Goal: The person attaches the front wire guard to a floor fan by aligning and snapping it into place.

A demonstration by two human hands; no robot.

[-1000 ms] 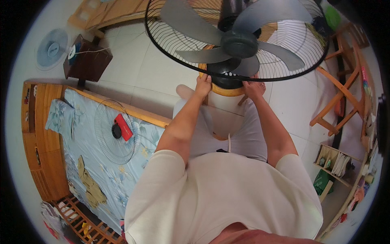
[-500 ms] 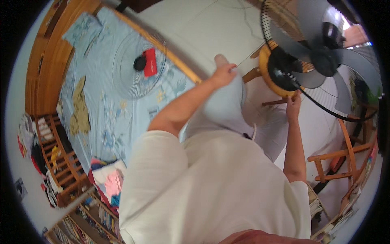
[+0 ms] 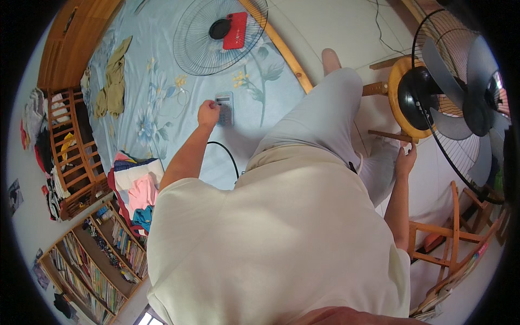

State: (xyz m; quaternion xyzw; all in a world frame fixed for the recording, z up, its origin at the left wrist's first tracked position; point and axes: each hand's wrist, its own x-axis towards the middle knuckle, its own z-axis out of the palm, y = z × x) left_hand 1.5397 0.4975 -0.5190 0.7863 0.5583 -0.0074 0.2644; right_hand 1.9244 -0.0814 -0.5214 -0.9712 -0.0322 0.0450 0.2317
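My left hand (image 3: 208,114) is closed over the bed, beside a pale blue calculator (image 3: 225,108). Whatever its fingers hold, if anything, is too small to make out. On my other side, my right hand (image 3: 405,158) has its fingers closed at the near edge of a round wooden stool (image 3: 401,103). An electric fan stands on that stool, its black base (image 3: 417,89) on the seat and its grey blades (image 3: 452,124) uncovered. The fan's round wire front grille (image 3: 197,51) lies on the bed, with a red rectangular object (image 3: 235,31) at its centre.
A blue flowered sheet (image 3: 157,108) covers the bed. A black curved strip (image 3: 227,153) lies near my left side. Folded clothes (image 3: 138,189) and a bookshelf (image 3: 97,260) are at the left. A wooden chair frame (image 3: 452,233) is at the right; a cord (image 3: 379,27) runs over the floor.
My left hand has moved from above my knee leftward to the calculator. My right hand stays at the stool's edge. The view has shifted, showing the black strip on the bed.
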